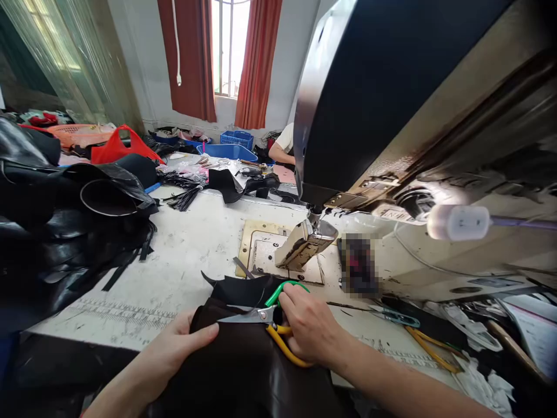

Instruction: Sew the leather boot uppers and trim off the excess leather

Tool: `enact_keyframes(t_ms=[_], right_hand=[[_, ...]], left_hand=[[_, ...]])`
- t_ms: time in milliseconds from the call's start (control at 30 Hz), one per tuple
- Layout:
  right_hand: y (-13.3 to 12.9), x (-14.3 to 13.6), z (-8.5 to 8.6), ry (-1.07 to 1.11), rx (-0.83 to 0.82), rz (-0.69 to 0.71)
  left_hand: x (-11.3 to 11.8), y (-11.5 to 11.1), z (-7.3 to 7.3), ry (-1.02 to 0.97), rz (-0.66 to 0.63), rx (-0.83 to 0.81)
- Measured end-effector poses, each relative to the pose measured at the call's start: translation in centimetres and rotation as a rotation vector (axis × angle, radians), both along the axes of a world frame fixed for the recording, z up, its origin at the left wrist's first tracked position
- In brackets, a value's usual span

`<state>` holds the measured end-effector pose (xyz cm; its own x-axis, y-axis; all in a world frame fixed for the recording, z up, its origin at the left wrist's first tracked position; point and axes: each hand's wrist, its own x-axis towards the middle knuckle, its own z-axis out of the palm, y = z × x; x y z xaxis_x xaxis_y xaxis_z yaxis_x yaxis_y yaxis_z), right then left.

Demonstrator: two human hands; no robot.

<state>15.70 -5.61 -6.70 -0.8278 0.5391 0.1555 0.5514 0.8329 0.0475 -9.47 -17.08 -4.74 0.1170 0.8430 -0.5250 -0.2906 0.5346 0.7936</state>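
Observation:
My right hand (311, 325) is closed round a pair of scissors (263, 315) with one green and one yellow handle. Their blades point left and lie at the upper edge of a dark brown leather piece (243, 371), slightly apart. My left hand (183, 339) pinches that leather near the blade tips, thumb on top and fingers hidden behind it. A black flap (241, 289) sticks up beyond the blades. Just past it stands the post (300, 247) of a sewing machine, beneath the large machine head (369, 104).
Black leather pieces (52, 249) are heaped at the left. A lamp (459, 222) glows under the machine arm. More yellow-handled scissors (435, 348) lie at right. A blue basin (228, 152), a red bag (124, 145) and another person's arm (282, 152) show at the back.

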Motion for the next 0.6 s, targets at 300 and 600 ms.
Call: enact_keyframes(t_ms=[300, 600], right_hand=[[0.5, -0.9, 1.1, -0.024, -0.04, 0.028], [0.3, -1.8, 1.9, -0.05, -0.131, 0.033]], left_hand=[[0.3, -0.4, 0.4, -0.003, 0.011, -0.014], [0.5, -0.3, -0.1, -0.061, -0.043, 0.015]])
